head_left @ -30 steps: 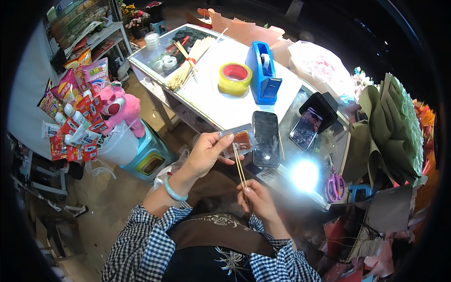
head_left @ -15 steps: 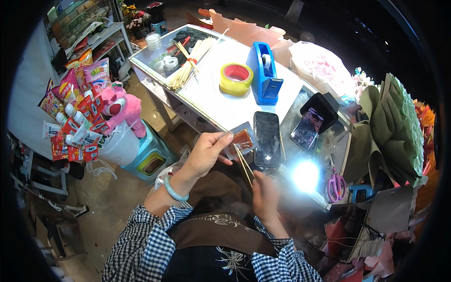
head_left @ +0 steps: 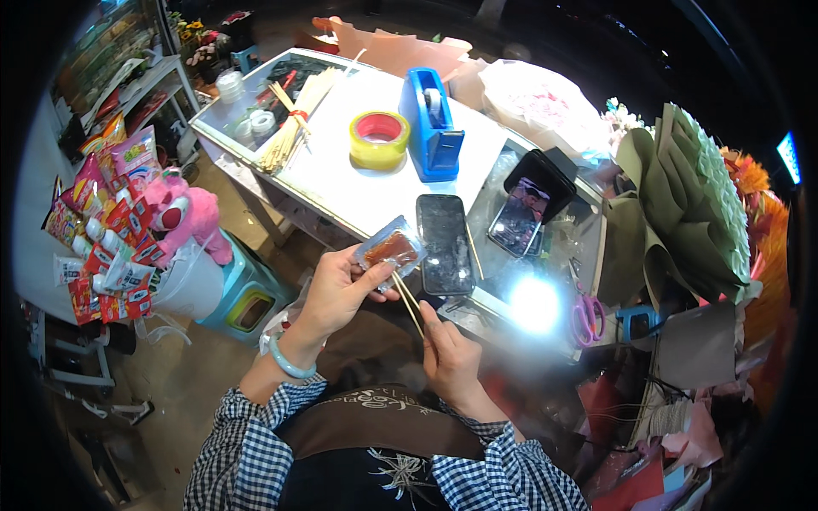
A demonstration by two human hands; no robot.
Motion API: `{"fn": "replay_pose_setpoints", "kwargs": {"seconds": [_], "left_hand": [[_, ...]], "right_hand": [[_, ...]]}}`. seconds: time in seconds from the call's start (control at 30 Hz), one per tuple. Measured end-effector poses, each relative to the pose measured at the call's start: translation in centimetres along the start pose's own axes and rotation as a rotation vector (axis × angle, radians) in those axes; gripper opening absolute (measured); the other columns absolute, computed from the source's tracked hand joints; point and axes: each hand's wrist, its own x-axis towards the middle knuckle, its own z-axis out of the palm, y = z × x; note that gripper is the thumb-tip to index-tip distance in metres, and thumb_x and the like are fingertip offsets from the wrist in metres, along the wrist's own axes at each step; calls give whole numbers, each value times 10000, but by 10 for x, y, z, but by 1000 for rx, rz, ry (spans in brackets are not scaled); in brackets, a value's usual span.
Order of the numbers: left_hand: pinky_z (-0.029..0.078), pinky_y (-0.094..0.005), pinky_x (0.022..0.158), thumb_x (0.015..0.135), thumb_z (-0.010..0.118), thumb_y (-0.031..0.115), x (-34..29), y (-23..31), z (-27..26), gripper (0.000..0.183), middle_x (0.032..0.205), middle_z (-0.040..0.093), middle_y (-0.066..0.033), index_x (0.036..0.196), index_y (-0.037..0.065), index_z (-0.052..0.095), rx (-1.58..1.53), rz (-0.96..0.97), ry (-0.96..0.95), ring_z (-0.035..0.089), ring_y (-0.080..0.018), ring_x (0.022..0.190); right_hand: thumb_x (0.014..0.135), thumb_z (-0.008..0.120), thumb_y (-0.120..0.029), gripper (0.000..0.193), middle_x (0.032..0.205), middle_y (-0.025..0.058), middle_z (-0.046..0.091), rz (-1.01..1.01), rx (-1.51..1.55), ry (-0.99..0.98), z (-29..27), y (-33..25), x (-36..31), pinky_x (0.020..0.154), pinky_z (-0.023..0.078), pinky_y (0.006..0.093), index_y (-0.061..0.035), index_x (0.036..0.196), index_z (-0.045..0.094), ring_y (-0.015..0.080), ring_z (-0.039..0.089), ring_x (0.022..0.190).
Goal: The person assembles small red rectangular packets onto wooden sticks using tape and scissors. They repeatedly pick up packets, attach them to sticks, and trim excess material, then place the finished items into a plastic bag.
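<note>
Nearest to the body, the right hand [head_left: 452, 353] is narrow, its curled fingers at the lower part of two thin sticks [head_left: 405, 295]; how firmly it grips them, I cannot tell. A little farther, the left hand [head_left: 332, 294] holds a small clear packet [head_left: 392, 247] with brown content, pinched under the thumb. The packet lies ahead of the right hand and apart from it. I judge the work to be partly done: the sticks already meet the packet's lower edge, but whether they are fixed there is not visible, so what is left I cannot say. Just beside the packet, a dark phone [head_left: 445, 243] lies on the table [head_left: 341, 203]. Farther away are a yellow tape roll [head_left: 377, 155] and a tied bundle of similar sticks [head_left: 294, 126]
</note>
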Motion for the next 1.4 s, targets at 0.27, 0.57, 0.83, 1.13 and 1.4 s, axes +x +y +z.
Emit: {"fn": "replay_pose_setpoints", "kwargs": {"seconds": [0.27, 0.57, 0.83, 1.13, 1.4], "left_hand": [[515, -215, 498, 917, 583, 180, -6, 9, -8, 309, 733, 657, -146, 1109, -61, 551, 61, -141, -116, 657, -161, 580], [528, -227, 507, 904, 596, 163, -15, 14, -15, 275, 733, 653, -154, 1044, -72, 577, 27, -214, -219, 657, -170, 581], [481, -203, 435, 818, 657, 146, -15, 8, -33, 221, 696, 624, -61, 918, -50, 634, -18, -91, 41, 600, -95, 529], [513, -224, 584, 854, 620, 176, -4, 8, -32, 240, 798, 648, -82, 985, -26, 614, -142, 191, 90, 623, -108, 682], [534, -248, 666, 961, 506, 183, -4, 4, -6, 243, 888, 658, -116, 1040, -34, 579, -302, 278, 278, 641, -138, 713]], "right_hand": [[847, 578, 41, 318, 792, 112, 645, 106, 410, -139, -2, 19, 4, 585, 458, 260, 1, 1162, 611, 147, 580, 618], [895, 541, -36, 267, 834, 86, 641, 265, 810, -356, -14, 32, 14, 659, 470, 237, 4, 1148, 614, 133, 590, 700], [920, 557, -176, 250, 848, 88, 560, 84, 742, -427, 3, 21, 16, 681, 449, 286, 10, 1084, 589, 165, 558, 759], [997, 425, -188, 248, 650, -33, 469, 509, 1310, -562, 12, 5, 7, 501, 303, 174, 7, 1042, 573, 21, 383, 555], [996, 417, -200, 245, 630, -39, 445, 406, 1282, -373, 42, -22, 30, 485, 282, 174, -12, 1019, 572, 18, 355, 539]]}}
